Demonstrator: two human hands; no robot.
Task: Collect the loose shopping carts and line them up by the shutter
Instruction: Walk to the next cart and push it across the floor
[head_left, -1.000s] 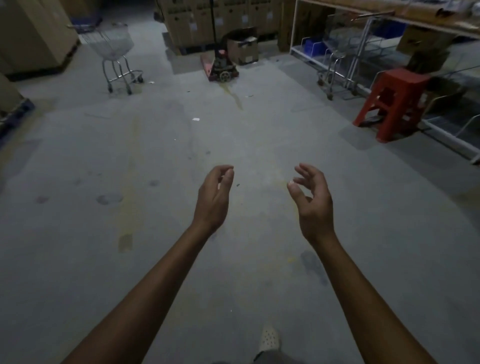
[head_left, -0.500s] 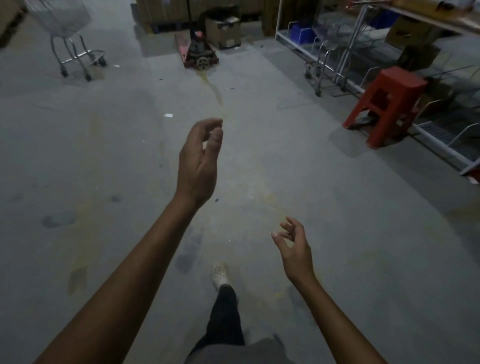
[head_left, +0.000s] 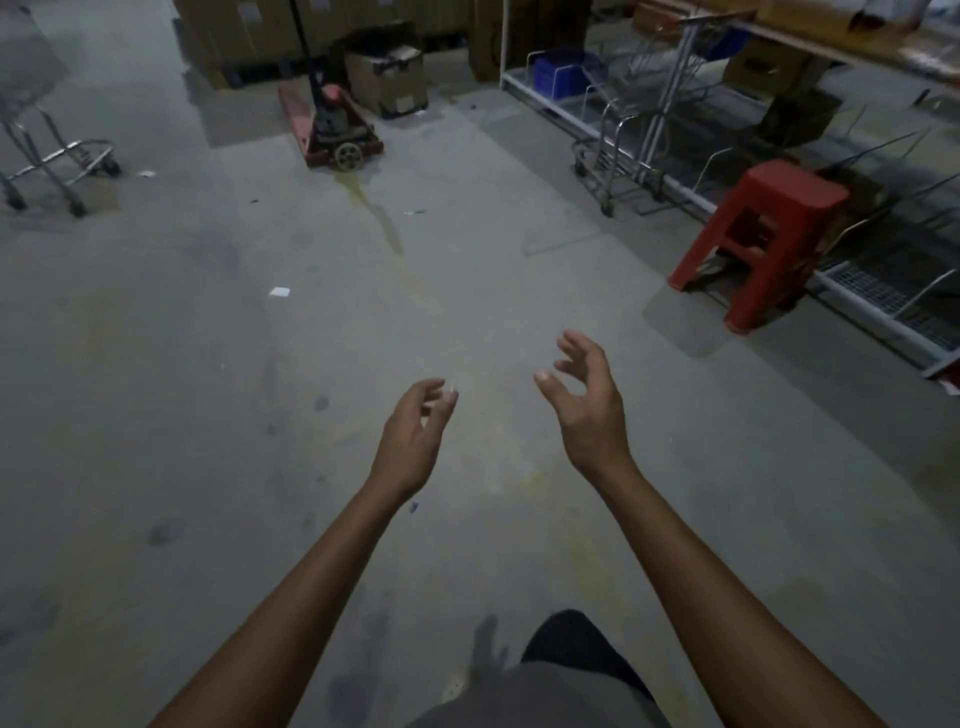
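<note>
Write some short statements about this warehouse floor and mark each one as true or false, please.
1. The left hand and the right hand hold nothing. True.
2. The red stool stands at the left edge of the view. False: it stands on the right, beside the shelf rack.
3. A shopping cart stands on the far left. True.
4. The pallet jack is blue. False: it is red.

A grey floor (head_left: 208, 374), streaked yellow and spotted dark, is recorded. A red stool (head_left: 769, 223) is noted at right, a faded red pallet jack (head_left: 337, 130) and blue crate (head_left: 561, 73) farther off; the far-left shopping cart (head_left: 21, 73) is silver.
</note>
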